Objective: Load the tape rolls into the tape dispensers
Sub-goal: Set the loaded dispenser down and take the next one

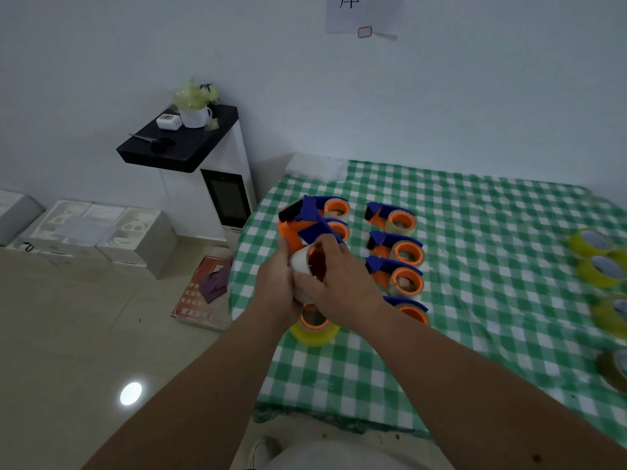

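Paper sheet (pixel 364 15) on wall bears one partly cropped character. Red poster (pixel 203 290) on floor carries blurred, illegible characters.

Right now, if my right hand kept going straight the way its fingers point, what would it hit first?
Most likely the tape roll it already grips with the left hand. The right hand points up and left, so beyond the roll comes the orange and blue dispenser held there, though depth is unclear.

Dim, bluish cast – glare spot on floor (pixel 131 393), edges warped & soft.
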